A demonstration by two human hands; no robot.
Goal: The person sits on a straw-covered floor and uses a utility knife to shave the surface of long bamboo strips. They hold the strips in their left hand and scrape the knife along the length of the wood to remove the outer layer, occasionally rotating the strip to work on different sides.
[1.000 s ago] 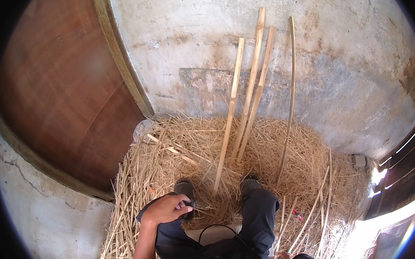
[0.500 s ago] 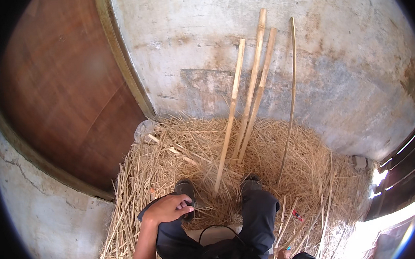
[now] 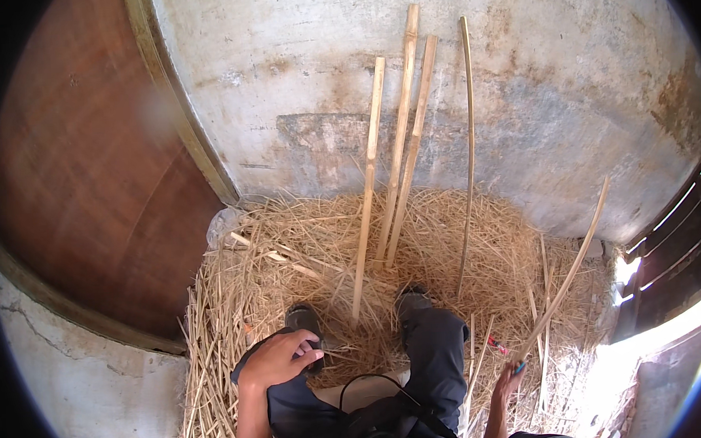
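Note:
My right hand (image 3: 508, 379), at the lower right, grips the lower end of a long bamboo strip (image 3: 568, 277), which slants up and away to the right. A small blue bit shows at its fingers; I cannot make out what it is. My left hand (image 3: 277, 359) rests on my left knee with loosely bent fingers and nothing in it. Ahead of my feet, three pale bamboo strips (image 3: 370, 170) lean against the wall. A thinner, darker strip (image 3: 470, 133) leans to their right.
Loose straw-like shavings (image 3: 335, 220) cover the floor. A small red object (image 3: 496, 345) lies among strips beside my right leg. A brown wooden panel (image 3: 86, 169) in a frame stands at left, a stained wall (image 3: 556, 49) ahead, and dark slats (image 3: 677, 241) at right.
My right hand has come up from the lower edge, raising the bamboo strip into view at the right. The view has shifted slightly; my left hand stays on the knee.

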